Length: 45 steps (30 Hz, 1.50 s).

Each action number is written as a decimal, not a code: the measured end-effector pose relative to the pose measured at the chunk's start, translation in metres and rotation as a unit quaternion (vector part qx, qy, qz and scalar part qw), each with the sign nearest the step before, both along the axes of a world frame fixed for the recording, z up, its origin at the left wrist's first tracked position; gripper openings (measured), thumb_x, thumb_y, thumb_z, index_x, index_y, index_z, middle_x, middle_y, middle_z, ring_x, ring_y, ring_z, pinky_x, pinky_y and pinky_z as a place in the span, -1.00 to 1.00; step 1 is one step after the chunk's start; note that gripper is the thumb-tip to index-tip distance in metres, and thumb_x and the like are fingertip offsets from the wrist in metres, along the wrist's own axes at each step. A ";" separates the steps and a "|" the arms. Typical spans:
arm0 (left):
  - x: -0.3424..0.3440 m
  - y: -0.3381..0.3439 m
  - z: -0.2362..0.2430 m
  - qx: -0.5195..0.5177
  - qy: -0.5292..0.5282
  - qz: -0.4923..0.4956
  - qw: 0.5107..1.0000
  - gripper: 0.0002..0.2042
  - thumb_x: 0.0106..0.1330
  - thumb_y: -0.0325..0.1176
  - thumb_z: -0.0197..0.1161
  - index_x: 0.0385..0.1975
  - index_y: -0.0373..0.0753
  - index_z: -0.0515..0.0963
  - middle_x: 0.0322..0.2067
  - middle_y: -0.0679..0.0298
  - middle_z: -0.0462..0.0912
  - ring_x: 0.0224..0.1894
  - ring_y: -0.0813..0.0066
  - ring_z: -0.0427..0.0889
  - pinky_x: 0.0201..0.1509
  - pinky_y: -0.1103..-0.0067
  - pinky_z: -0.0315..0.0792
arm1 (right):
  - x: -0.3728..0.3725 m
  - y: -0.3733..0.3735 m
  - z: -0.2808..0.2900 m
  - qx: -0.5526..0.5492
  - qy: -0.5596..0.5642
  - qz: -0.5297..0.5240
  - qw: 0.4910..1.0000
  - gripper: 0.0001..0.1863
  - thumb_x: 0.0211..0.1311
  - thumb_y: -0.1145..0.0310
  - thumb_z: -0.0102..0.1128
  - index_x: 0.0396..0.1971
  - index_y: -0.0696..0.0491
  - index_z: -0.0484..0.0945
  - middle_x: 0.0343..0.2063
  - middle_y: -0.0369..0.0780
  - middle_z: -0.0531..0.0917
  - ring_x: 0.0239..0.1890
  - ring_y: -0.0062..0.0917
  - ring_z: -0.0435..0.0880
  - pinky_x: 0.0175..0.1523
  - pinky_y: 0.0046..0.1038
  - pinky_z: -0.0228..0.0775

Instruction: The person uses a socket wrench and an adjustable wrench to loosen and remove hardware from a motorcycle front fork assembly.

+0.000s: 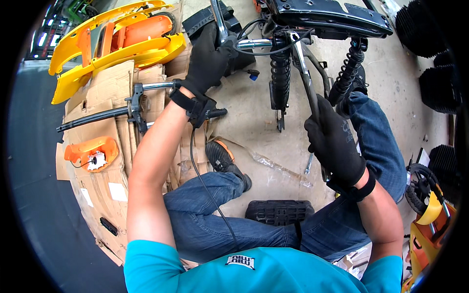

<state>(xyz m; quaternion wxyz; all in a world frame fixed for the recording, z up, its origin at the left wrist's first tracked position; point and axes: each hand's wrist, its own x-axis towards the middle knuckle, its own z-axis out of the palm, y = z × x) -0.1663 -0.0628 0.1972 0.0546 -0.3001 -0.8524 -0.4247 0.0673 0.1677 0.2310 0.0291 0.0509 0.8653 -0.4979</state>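
Note:
My left hand, in a black glove, is closed around the dark clamp end of a chrome fork tube at the upper middle. A horizontal chrome bar runs from there towards a black frame. My gloved right hand is wrapped around long steel pliers, whose upper end reaches the frame joint; whether the jaws grip a part I cannot tell. Two black coil-spring shock absorbers, one left and one right of the pliers, hang below the frame. A thin black cable loops past the bar.
Flattened cardboard on the left bears yellow-orange body panels, another fork assembly and an orange cover. A black ribbed pad lies between my legs. Black ribbed parts and a yellow-orange vehicle part stand right.

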 end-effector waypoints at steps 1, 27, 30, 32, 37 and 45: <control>-0.002 -0.001 0.001 0.003 -0.046 0.008 0.999 -0.65 0.35 -0.28 0.22 0.04 -0.32 0.45 -0.23 0.20 0.62 -0.19 0.43 0.61 -0.08 0.53 0.49 | -0.001 -0.001 0.001 0.002 -0.004 -0.001 1.000 -0.55 0.19 0.54 0.10 0.10 0.21 0.29 -0.51 -0.03 0.54 -0.44 -0.17 0.58 -0.33 -0.23 0.39; -0.034 -0.080 0.005 0.018 -0.267 -0.121 0.956 -0.63 0.46 -0.23 0.08 0.12 -0.37 0.41 -0.08 0.19 0.59 -0.05 0.41 0.59 0.07 0.53 0.51 | -0.002 -0.005 0.004 -0.033 -0.030 -0.018 0.999 -0.60 0.25 0.50 0.06 0.09 0.20 0.29 -0.50 -0.04 0.52 -0.52 -0.30 0.58 -0.40 -0.28 0.40; -0.014 -0.069 0.023 0.157 -0.396 -0.100 0.899 -0.62 0.47 -0.26 0.07 0.14 -0.39 0.39 -0.08 0.18 0.58 -0.05 0.41 0.59 0.12 0.50 0.50 | 0.004 -0.004 -0.002 -0.068 -0.056 -0.062 0.994 -0.61 0.28 0.47 0.05 0.09 0.20 0.29 -0.51 -0.08 0.51 -0.58 -0.41 0.58 -0.47 -0.37 0.42; -0.005 -0.066 0.029 0.280 -0.503 -0.086 0.813 -0.61 0.47 -0.27 0.06 0.16 -0.39 0.38 -0.08 0.18 0.58 -0.05 0.43 0.59 0.13 0.48 0.51 | 0.008 -0.005 -0.004 -0.117 -0.088 -0.090 0.985 -0.63 0.30 0.44 0.05 0.07 0.20 0.29 -0.52 -0.12 0.50 -0.60 -0.48 0.58 -0.50 -0.44 0.45; 0.011 -0.061 0.030 0.236 -0.503 -0.101 0.825 -0.60 0.48 -0.24 0.04 0.16 -0.40 0.39 -0.05 0.19 0.57 -0.06 0.46 0.58 0.12 0.48 0.51 | 0.009 0.002 -0.003 -0.220 -0.185 -0.088 0.954 -0.70 0.32 0.39 0.05 -0.04 0.20 0.31 -0.51 -0.19 0.48 -0.60 -0.57 0.58 -0.48 -0.54 0.50; 0.022 -0.053 0.038 0.219 -0.507 -0.093 0.828 -0.61 0.49 -0.24 0.03 0.17 -0.38 0.39 0.03 0.18 0.52 0.05 0.47 0.54 0.18 0.48 0.49 | 0.012 0.002 0.017 -0.236 -0.174 -0.056 0.955 -0.70 0.26 0.38 0.06 -0.07 0.20 0.37 -0.50 -0.27 0.43 -0.53 -0.67 0.48 -0.46 -0.57 0.51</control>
